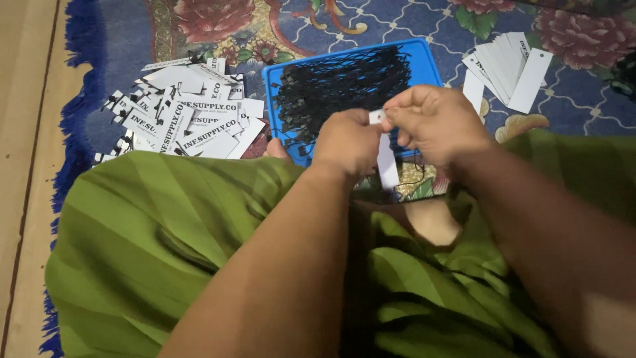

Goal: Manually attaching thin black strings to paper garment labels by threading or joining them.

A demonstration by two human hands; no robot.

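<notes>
**Holding one white tag up over the blue tray**

Pinching a narrow white paper tag [385, 159] was what both hands were busy with, right around the middle of the view. The left hand [348, 142] was curled closed, with the tag hanging down beside it. The right hand [434, 122] sat just beside it at about 3 o'clock, fingertips pressed together on the tag's top end. A thin black string [414, 180] trailed below the tag, though I couldn't tell how it was attached.

Behind the hands, at 12 o'clock, a blue plastic tray [281, 76] held a tangle of black string loops [344, 83]. Off at 9 to 10 o'clock lay a messy pile of printed white tags [192, 119], some already with black strings on them. At 2 o'clock sat a fanned stack of white tags [510, 66]. Everything rested on a blue floral carpet [397, 23] on the floor, and green striped cloth [152, 232] covered the person's knees at 6 o'clock.
</notes>
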